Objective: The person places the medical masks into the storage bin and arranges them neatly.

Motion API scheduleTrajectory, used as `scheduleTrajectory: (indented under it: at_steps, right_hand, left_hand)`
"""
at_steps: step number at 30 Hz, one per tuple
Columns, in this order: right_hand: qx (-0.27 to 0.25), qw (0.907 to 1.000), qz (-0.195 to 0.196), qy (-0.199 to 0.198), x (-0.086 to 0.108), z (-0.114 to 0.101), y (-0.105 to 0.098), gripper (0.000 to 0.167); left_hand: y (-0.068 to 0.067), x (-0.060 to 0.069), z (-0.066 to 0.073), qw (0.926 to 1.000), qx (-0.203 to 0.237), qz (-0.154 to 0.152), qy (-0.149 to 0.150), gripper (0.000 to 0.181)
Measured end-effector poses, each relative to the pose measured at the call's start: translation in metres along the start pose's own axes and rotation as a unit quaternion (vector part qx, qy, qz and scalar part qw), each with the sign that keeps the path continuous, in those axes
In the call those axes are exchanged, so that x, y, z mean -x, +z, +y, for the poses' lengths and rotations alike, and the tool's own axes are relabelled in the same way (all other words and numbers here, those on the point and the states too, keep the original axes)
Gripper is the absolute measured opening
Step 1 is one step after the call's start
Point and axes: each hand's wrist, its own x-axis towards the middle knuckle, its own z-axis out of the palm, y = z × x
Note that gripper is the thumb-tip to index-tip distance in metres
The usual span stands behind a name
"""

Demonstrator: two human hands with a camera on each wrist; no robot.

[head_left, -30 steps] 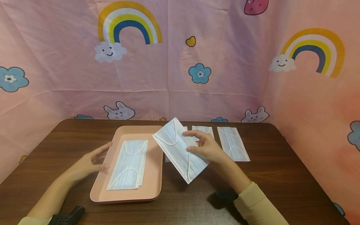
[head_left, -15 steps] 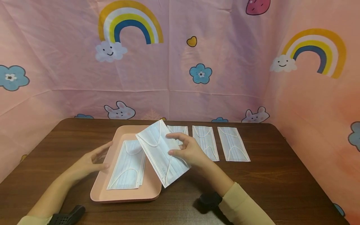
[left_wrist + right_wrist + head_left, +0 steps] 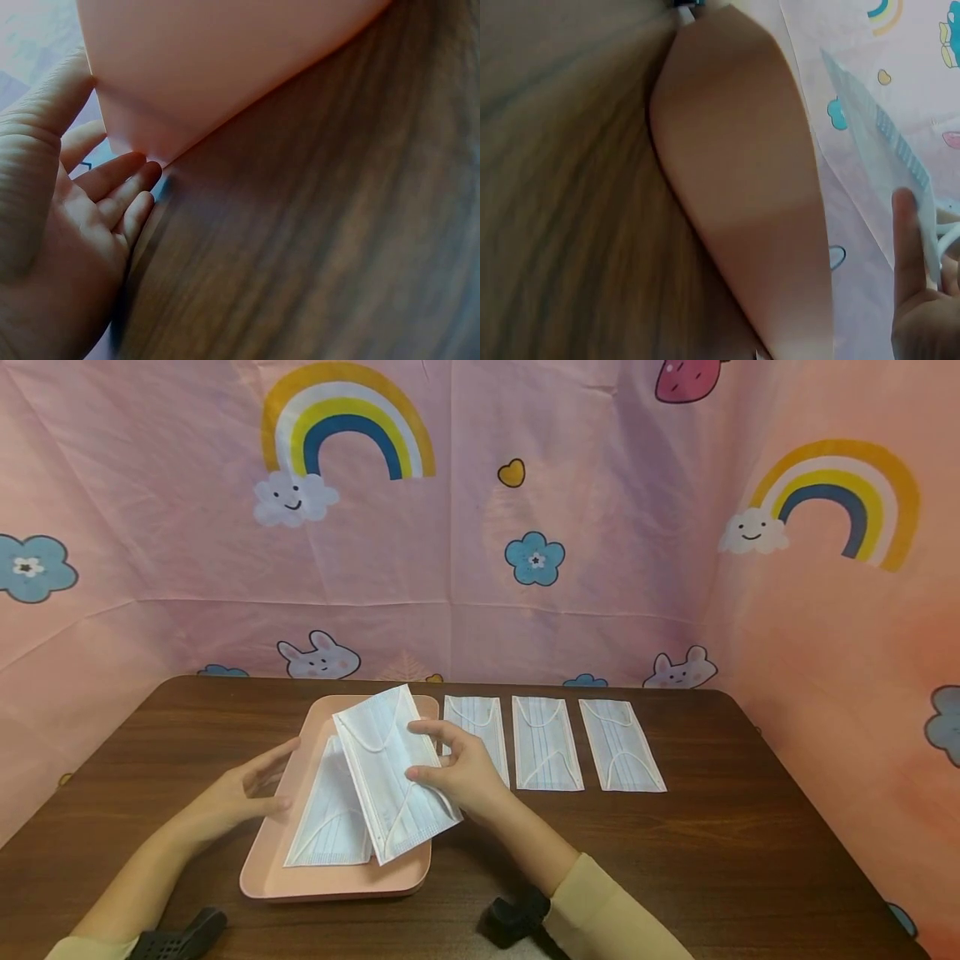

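Observation:
A pink tray (image 3: 270, 868) stands left of centre, with pale blue masks (image 3: 327, 839) lying in it. Over its right part, tilted, is another mask (image 3: 382, 768), which my right hand (image 3: 465, 772) pinches between thumb and fingers at its right edge. This mask partly covers those in the tray. My left hand (image 3: 225, 802) touches the tray's left rim with thumb and fingertips, its fingers relaxed. In the left wrist view, the hand (image 3: 67, 202) lies against the tray's side (image 3: 187, 67). The right wrist view shows the held mask (image 3: 885, 142) beside the tray (image 3: 742, 150).
Three masks lie in a row on the dark wooden table (image 3: 712, 860), right of the tray: one (image 3: 480, 718) partly behind my right hand, one (image 3: 546, 743) in the middle, one (image 3: 621, 745) at the right. A patterned pink cloth (image 3: 585, 643) hangs behind the table.
My right hand has moved left with its mask, from beside the tray to over it, uncovering more of the row of masks. My left hand has stayed at the tray's rim.

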Motion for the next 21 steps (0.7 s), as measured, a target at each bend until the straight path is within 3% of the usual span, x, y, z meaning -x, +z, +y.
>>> scheduleTrajectory:
  at_steps: [6, 21]
  right_hand:
    - [0.036, 0.9982, 0.04, -0.028, -0.002, 0.004, 0.02, 0.055]
    - [0.025, 0.9913, 0.129, 0.002, -0.009, 0.015, 0.062, 0.056]
  left_hand:
    - [0.0, -0.001, 0.0, 1.0, -0.008, 0.0, -0.003, 0.077]
    - [0.002, 0.001, -0.002, 0.9997, -0.023, 0.005, -0.004, 0.078]
